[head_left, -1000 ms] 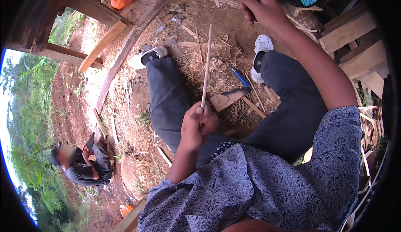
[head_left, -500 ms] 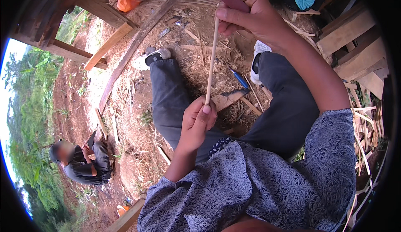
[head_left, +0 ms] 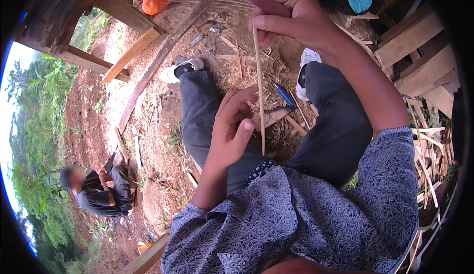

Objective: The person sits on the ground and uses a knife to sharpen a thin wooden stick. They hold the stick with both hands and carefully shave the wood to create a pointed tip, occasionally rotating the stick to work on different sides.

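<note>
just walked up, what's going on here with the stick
A seated person holds a thin bamboo strip upright between both hands. The right hand pinches its top end; the left hand is open beside its lower part, thumb near it. A knife lies on the littered ground between the legs. Another person crouches downhill.

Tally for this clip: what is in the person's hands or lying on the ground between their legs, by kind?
Thin bamboo strip, pinched by right hand, beside left hand: 1
Blade: 1
Blue pen-like tool: 1
Total: 3
</note>
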Action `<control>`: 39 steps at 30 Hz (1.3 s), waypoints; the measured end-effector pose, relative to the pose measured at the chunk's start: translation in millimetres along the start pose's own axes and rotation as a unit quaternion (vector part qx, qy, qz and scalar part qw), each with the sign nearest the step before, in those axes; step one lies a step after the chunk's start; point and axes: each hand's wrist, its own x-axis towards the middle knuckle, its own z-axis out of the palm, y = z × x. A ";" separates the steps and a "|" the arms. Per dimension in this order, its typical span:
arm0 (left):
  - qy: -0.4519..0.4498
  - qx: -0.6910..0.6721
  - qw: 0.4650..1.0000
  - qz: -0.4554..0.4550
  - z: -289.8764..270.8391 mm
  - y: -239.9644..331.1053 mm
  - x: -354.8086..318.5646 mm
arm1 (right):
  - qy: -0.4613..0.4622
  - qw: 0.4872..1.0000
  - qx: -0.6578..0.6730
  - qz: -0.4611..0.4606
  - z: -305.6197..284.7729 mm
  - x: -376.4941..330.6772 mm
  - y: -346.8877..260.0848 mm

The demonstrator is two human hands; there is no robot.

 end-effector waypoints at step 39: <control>0.042 -0.070 0.989 -0.121 -34.7 -21.7 27.6 | -0.110 0.986 -0.113 0.060 -5.8 -1.2 62.5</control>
